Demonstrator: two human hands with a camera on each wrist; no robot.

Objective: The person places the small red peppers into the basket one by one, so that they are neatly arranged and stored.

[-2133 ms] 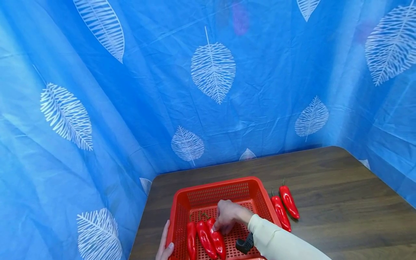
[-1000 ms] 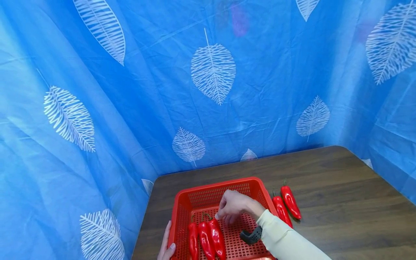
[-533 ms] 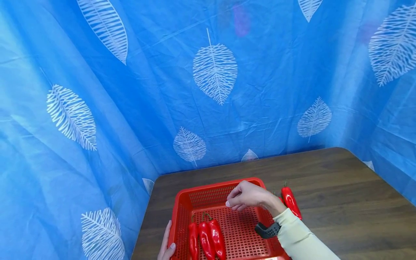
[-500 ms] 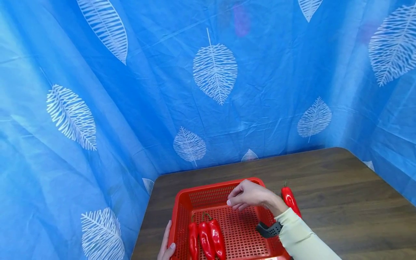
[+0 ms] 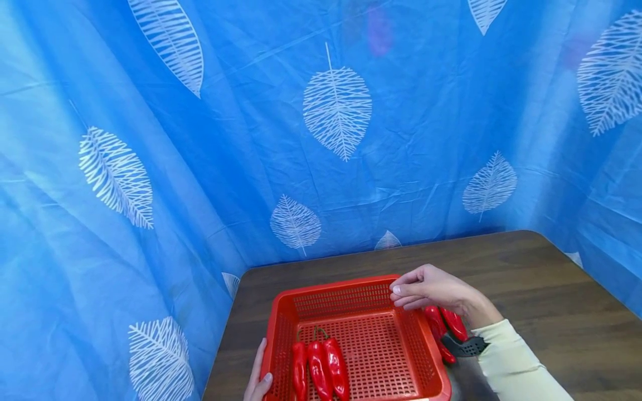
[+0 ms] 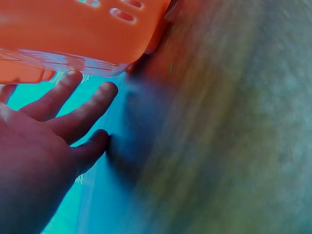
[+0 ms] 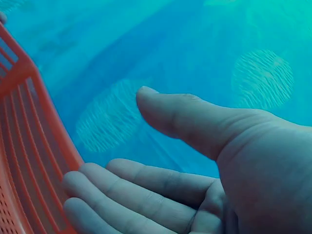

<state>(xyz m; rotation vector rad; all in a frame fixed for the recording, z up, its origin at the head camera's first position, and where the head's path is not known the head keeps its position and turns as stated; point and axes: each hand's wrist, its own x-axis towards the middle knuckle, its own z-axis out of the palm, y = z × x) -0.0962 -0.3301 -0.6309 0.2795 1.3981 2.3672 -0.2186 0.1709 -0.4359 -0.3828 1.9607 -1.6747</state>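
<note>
a blue curtain (image 5: 241,184) backs the table (image 5: 506,273). head view: two peppers (image 5: 453,324) lie near-to-far right of the basket (image 5: 346,299), nearest the right hand (image 5: 436,287). left wrist: left hand (image 6: 46,131) extended, not clasping. right wrist: right hand empty, relaxed.

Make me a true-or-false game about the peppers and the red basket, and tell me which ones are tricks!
1. Three peppers lie in the basket. True.
2. The right hand is holding a pepper. False: the right hand holds nothing.
3. The left hand is at the basket's left side. True.
4. All the peppers are inside the basket. False: two other peppers lie outside it, on the table.
5. The curtain is plain, with no pattern. False: the blue curtain has white leaves on it.
6. The table is brown. True.
</note>
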